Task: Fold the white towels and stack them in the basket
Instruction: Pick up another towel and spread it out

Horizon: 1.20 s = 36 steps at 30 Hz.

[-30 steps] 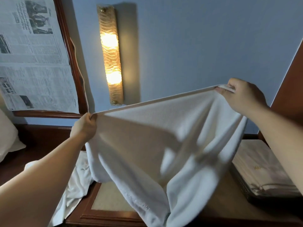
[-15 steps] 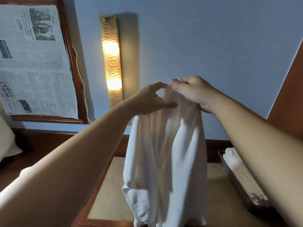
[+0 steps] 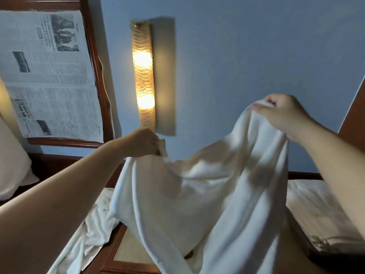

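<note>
A white towel (image 3: pixel 207 194) hangs in the air in front of me, doubled over and sagging in loose folds. My left hand (image 3: pixel 142 143) pinches its lower left edge. My right hand (image 3: pixel 282 113) grips the upper right end, held higher than the left. The towel's bottom drapes down over the wooden table (image 3: pixel 130 252). At the right edge stands a dark basket (image 3: pixel 308 248) with folded white towels (image 3: pixel 316 210) stacked in it. More white towels (image 3: pixel 87 232) lie crumpled at the table's left side.
A lit wall lamp (image 3: pixel 143 76) hangs on the blue wall straight ahead. A wooden frame covered with newspaper (image 3: pixel 49 76) is on the left. A white pillow (image 3: pixel 11 165) sits at the far left. Brown wood panelling (image 3: pixel 355 119) rises at the right.
My hands were together at the towel's top half a second ago. They have moved apart: the left went down and left along the towel, the right went up and right, spreading the doubled towel.
</note>
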Available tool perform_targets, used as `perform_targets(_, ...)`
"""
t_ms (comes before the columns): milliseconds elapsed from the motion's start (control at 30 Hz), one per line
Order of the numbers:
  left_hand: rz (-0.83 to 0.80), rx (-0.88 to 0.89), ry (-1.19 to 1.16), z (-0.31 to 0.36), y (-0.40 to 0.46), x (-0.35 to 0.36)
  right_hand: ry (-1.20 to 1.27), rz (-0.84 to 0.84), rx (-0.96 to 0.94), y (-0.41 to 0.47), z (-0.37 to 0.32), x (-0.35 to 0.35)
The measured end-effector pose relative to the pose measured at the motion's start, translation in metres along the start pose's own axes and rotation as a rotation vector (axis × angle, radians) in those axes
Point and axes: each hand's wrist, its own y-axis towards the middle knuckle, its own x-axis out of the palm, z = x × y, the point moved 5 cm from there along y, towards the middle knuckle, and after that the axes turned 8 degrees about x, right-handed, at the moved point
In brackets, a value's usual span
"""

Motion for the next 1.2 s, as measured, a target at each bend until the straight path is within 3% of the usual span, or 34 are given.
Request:
perform_targets(67,0.227,0.096,-0.093,0.034,0.004,-0.019,0.017,-0.274,0.004,-0.023,-0.017,0.033)
perform_targets(133,0.325,0.165,-0.206,0.076,0.010,-0.037,-0.035,-0.522,-0.012,-0.043,-0.032,0.071)
perform_targets(200,0.373,0.256,-0.252,0.116,0.012,-0.056,-0.095,-0.574,-0.089,-0.055,-0.047,0.096)
perform_targets(333,0.452,0.312,-0.242,0.128,0.009,-0.076,-0.063,-0.388,-0.164,-0.036,-0.058,0.087)
perform_targets(467,0.417,0.116,-0.217,0.073,0.013,-0.051,-0.093,-0.154,-0.095,-0.016,-0.053,0.053)
perform_targets(667,0.456,-0.107,-0.459,0.016,0.010,-0.019,-0.065,-0.042,-0.009,0.001,-0.044,0.029)
perform_targets(933,0.564,0.054,-0.087,0.028,0.000,-0.091,-0.181,0.021,0.040,0.011,-0.025,0.011)
perform_targets(1200,0.573,0.106,-0.039,0.036,0.002,-0.102,-0.200,0.011,0.014,0.004,-0.021,0.014)
